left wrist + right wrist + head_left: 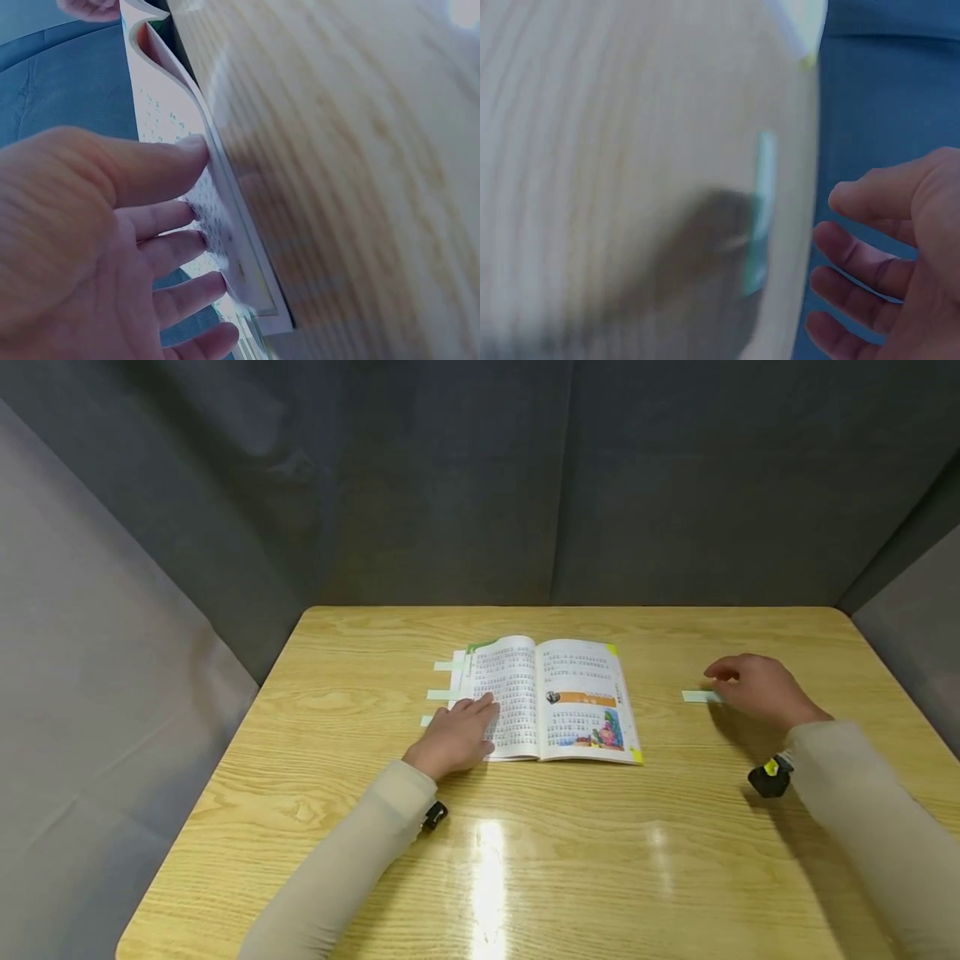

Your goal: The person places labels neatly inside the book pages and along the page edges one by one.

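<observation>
An open book [577,660] lies on the table, with printed text on both pages and a coloured picture at the lower right. My left hand [453,735] rests on its left page, fingers spread and fairly straight; the left wrist view shows the thumb [161,169] and fingertips on the page. Pale green paper strips [441,695] stick out past the book's left edge. To the right of the book, one loose pale green strip [696,697] lies on the wood. Just over that strip hovers my right hand [761,692], fingers loosely bent, with nothing between thumb and fingers in the right wrist view.
The wooden table [600,852] has rounded back corners. A dark grey curtain [450,485] hangs behind it, and a lighter grey cloth [112,693] hangs at the left side. A small black device [771,775] sits at my right wrist.
</observation>
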`<state>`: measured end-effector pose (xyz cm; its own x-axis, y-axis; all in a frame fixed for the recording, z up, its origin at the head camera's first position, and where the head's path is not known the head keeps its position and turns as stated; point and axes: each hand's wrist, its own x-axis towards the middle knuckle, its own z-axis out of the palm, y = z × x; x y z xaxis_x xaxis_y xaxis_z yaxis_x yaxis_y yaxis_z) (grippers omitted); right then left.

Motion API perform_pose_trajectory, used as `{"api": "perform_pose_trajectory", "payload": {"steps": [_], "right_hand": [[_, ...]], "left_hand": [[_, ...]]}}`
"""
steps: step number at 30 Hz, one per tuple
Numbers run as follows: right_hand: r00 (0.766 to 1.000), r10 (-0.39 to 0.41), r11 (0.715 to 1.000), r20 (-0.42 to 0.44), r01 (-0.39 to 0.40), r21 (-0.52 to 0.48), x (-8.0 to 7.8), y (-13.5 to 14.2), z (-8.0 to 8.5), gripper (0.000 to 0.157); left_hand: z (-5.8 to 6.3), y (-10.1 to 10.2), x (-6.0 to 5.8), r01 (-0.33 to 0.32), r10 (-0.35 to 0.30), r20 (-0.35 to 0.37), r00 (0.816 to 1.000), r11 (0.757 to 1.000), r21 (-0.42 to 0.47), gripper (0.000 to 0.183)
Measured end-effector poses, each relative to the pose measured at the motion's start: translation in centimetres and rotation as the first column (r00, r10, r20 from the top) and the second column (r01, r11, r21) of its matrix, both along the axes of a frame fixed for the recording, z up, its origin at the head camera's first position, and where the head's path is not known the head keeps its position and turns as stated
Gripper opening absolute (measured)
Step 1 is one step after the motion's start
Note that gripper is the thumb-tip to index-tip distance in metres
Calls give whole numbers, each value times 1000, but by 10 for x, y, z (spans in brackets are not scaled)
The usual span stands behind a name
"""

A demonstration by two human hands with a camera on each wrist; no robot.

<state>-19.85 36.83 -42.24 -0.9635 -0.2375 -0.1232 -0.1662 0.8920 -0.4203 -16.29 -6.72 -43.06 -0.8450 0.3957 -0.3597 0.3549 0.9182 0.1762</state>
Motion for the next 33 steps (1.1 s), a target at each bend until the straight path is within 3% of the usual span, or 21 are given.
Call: {"api": "perform_pose_trajectory", "payload": {"steps": [11, 21, 33], "right_hand": [[999, -47, 994, -17, 48, 96, -7, 16, -23, 26], [998, -62, 993, 6, 62, 101, -7, 14, -24, 24], [998, -53, 990, -40, 58, 126, -7, 10, -24, 15]], "left_hand": [[-2, 1, -1, 1, -1, 5, 1000, 1000, -19, 67], [-4, 0, 1, -10, 10, 5, 1000, 1000, -8, 65], [-5, 1, 1, -5, 5, -3, 1000, 1000, -8, 65]]}}
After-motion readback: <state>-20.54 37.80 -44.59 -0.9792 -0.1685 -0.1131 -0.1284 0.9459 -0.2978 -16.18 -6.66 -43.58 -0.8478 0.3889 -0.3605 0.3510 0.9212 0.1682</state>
